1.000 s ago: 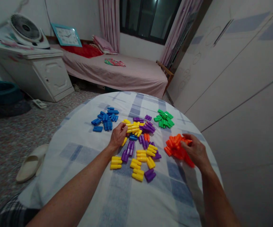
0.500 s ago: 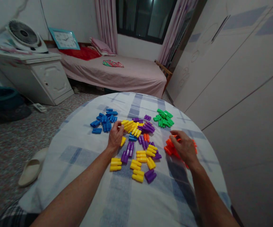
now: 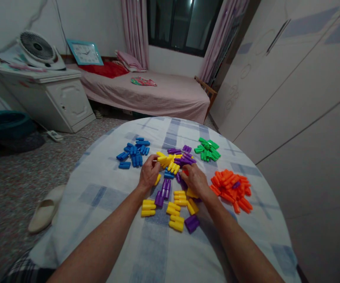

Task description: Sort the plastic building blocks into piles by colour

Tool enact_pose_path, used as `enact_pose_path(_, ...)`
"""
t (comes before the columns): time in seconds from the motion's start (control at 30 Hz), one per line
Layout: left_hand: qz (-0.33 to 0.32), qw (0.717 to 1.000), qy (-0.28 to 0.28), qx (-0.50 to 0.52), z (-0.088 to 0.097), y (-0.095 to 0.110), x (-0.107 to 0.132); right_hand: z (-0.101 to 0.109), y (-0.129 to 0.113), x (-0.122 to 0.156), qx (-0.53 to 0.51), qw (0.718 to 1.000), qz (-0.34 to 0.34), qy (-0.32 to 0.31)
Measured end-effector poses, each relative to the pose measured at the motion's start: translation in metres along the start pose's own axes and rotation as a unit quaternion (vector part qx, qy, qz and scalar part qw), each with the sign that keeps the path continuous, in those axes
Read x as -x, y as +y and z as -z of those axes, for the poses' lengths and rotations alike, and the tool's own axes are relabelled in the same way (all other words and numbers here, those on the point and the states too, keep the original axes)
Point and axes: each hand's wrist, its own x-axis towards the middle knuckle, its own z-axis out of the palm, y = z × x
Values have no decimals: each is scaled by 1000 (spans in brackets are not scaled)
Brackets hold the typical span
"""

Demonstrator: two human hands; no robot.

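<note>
Plastic peg pieces lie sorted by colour on a round table with a checked cloth (image 3: 105, 188): a blue pile (image 3: 133, 151), a green pile (image 3: 207, 149), an orange pile (image 3: 231, 188). In the middle is a mixed heap of yellow and purple pieces (image 3: 172, 161), with more yellow pieces (image 3: 177, 200) nearer me. My left hand (image 3: 149, 173) rests at the heap's left edge, its fingers curled against yellow pieces. My right hand (image 3: 194, 179) reaches into the heap's right side, fingers bent over purple and orange pieces. What either hand grips is hidden.
A white wardrobe (image 3: 290, 86) stands close on the right. Behind the table is a bed (image 3: 158, 92) with pink cover. At left are a white cabinet (image 3: 49, 98) with a fan (image 3: 39, 47), a slipper (image 3: 44, 208) on the floor and a teal basin (image 3: 2, 122).
My right hand left the orange pile and moved left into the mixed heap in the middle. My left hand stayed at the heap's left edge.
</note>
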Motion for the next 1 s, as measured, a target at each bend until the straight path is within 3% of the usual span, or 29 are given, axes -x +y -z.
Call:
enact_pose_path(0.2,-36,999,-17,3,1,3,0,-1,12,-5,-130,985,70,85)
enact_pose_path(0.33,-61,997,-35,-14,3,6,1,12,13,-18,-133,979,61,145)
enact_pose_path(0.5,-71,996,-30,-36,4,9,1,12,15,-28,-75,994,40,69)
enact_pose_path(0.73,-46,998,-25,-38,2,10,1,14,26,-5,-113,984,135,-8)
enact_pose_path(0.8,-44,998,-25,-36,2,10,1,26,34,4,-127,983,128,35)
enact_pose_path(0.87,-45,998,-23,-36,2,9,1,41,47,13,-119,982,91,119)
enact_pose_path(1.0,-38,999,-16,-27,3,7,1,66,86,27,-40,966,20,256)
